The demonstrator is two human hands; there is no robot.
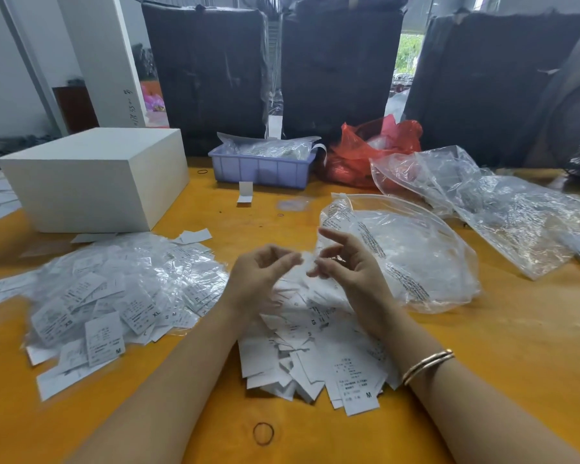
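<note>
Showing the head view: the left hand (265,276) and right hand (349,266) face each other above the table (482,346), with a small pale label (306,261) bridging the gap, its long axis left to right. Both hands are equally near. Left fingers curl and pinch its left end; the right thumb and lower fingers pinch its right end, forefinger raised. The label is blurred and thin, print unreadable. Loose labels (315,360) lie directly beneath, bagged labels (114,296) left, a clear bag (416,259) right.
</note>
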